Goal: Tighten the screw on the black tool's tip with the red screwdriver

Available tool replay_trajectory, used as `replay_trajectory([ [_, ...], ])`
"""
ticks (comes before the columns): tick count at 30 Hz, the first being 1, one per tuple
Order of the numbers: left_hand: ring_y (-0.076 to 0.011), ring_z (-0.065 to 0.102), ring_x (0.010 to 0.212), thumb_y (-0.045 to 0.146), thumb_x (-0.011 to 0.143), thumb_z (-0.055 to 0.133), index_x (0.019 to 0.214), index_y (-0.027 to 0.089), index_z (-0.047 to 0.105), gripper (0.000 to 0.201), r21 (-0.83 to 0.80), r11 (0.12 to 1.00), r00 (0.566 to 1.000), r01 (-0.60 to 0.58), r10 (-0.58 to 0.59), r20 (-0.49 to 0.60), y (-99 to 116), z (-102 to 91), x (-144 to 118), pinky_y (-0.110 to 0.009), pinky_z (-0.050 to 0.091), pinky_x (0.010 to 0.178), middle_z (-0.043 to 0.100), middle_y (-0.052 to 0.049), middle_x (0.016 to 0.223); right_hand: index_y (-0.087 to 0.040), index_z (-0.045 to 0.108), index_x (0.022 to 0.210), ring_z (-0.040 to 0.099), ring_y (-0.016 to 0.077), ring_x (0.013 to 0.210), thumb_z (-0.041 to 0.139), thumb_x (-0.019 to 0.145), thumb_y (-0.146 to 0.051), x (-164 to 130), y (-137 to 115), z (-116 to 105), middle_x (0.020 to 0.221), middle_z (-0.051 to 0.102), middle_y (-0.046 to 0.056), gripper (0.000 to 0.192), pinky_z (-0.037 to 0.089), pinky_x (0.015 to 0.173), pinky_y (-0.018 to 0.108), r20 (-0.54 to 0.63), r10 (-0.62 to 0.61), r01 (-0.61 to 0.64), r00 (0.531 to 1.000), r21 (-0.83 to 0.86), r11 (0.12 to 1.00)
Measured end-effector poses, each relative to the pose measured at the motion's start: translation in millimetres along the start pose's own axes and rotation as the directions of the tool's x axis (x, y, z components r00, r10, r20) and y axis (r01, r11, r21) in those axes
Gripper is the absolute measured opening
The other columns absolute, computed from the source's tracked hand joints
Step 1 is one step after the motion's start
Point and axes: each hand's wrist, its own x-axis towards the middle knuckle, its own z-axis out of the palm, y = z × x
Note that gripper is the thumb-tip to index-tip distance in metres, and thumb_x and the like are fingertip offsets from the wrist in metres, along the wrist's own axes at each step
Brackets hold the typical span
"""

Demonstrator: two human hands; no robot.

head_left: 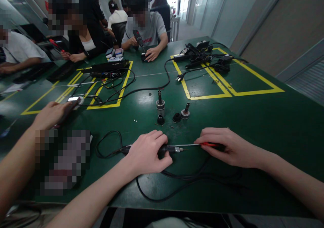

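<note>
My left hand point(148, 152) is closed round the black handle of a corded tool point(174, 149), which lies sideways low over the green table. A silver collar and a thin metal tip stick out of its right end; whether it is a soldering iron I cannot tell. My right hand point(222, 145) pinches the red and black handle of a thin screwdriver point(209, 144). Its long pale shaft points left, towards my left hand. Beyond my hands stand two metal parts with dark stems, one upright point(160, 103), one tilted point(185, 112). Black caps point(177, 117) sit beside them.
Black cables point(174, 194) loop near the front edge. At left, another person's hand point(52, 113) rests on a phone point(67, 110), beside a blurred-out object point(68, 160). Tangled cords point(199, 57) lie inside yellow tape at the back. Across the table, a person holds a power drill point(138, 37).
</note>
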Motion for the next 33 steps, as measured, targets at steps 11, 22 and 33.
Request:
replay_trajectory([
  [11, -0.0223, 0.063, 0.081, 0.025, 0.081, 0.06, 0.088, 0.023, 0.057, 0.008, 0.005, 1.0, 1.0, 0.007, -0.007, 0.01, 1, -0.9, 1, -0.034, 0.055, 0.073, 0.064, -0.002, 0.084, -0.021, 0.079, 0.114, 0.073, 0.0186, 0.075, 0.06, 0.105, -0.02, -2, 1, 2, 0.091, 0.077, 0.007, 0.021, 0.055, 0.066, 0.029, -0.022, 0.021, -0.02, 1.0, 0.036, 0.999],
  [22, -0.0223, 0.063, 0.08, 0.025, 0.081, 0.059, 0.088, 0.023, 0.056, 0.007, -0.008, 1.0, 1.0, 0.002, -0.002, 0.004, 0, -0.7, 0, -0.034, 0.053, 0.072, 0.063, -0.002, 0.083, -0.021, 0.079, 0.115, 0.073, 0.0175, 0.077, 0.063, 0.105, -0.02, -4, 5, 3, 0.101, 0.075, 0.009, 0.019, 0.055, 0.065, 0.028, -0.012, 0.0, 0.0, 1.0, -0.007, 1.0],
  [33, -0.0222, 0.062, 0.079, 0.026, 0.081, 0.059, 0.087, 0.023, 0.056, 0.007, 0.001, 1.0, 1.0, 0.001, -0.001, 0.005, 0, 0.4, 0, -0.034, 0.051, 0.071, 0.062, -0.002, 0.083, -0.021, 0.079, 0.113, 0.074, 0.0194, 0.082, 0.06, 0.105, -0.017, -1, 0, -1, 0.095, 0.076, 0.009, 0.021, 0.058, 0.069, 0.029, -0.013, -0.019, 0.02, 1.0, 0.063, 0.998],
])
